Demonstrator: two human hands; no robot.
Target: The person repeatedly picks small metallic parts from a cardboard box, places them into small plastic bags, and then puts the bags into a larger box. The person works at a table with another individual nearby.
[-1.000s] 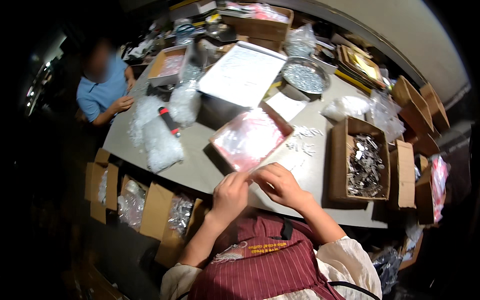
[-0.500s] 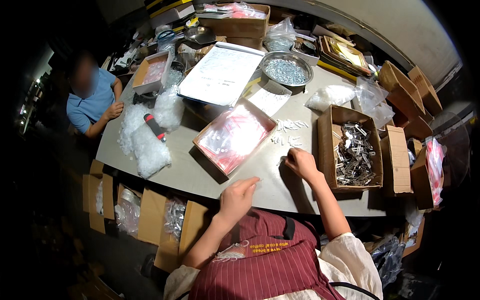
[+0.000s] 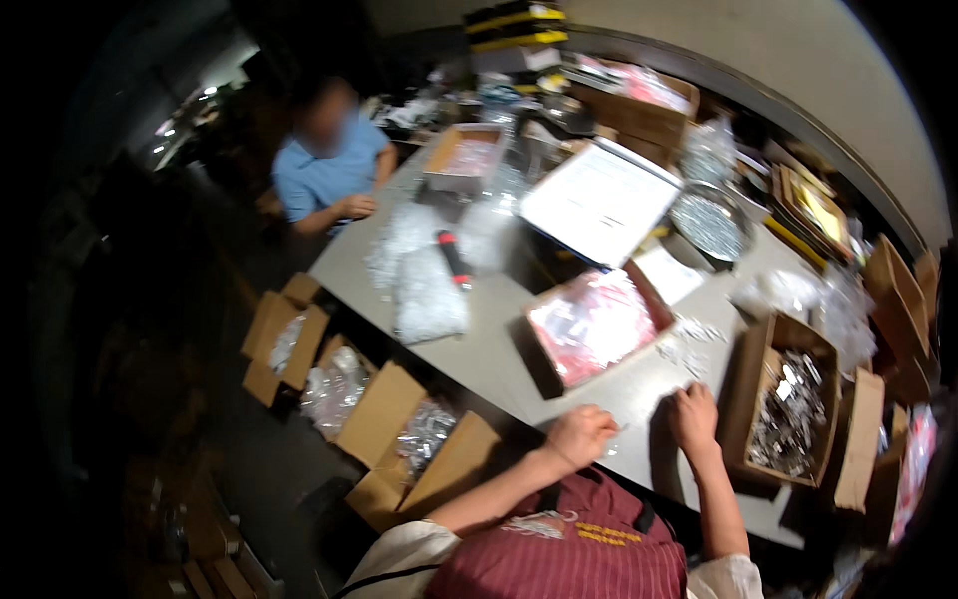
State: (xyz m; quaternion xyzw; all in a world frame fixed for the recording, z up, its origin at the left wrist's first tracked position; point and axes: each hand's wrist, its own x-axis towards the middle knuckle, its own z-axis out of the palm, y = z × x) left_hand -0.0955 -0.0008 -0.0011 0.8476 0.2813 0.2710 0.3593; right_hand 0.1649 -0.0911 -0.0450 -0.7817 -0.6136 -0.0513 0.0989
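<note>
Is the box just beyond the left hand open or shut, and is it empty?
Open, not empty: no lid covers the box, and glossy pink and clear plastic shows inside.

I look through a wide fisheye on the wearer's head, from above the maroon apron (image 3: 559, 559), facing down and forward across the table (image 3: 491, 369). The left hand (image 3: 582, 436) and right hand (image 3: 694, 415) show low, right of centre, fairly near; the wall (image 3: 778, 50) beyond stands much farther off. My view leans, so the table's near edge slopes down rightward; straight lines bow, black closes the corners, and detail is smeared.
</note>
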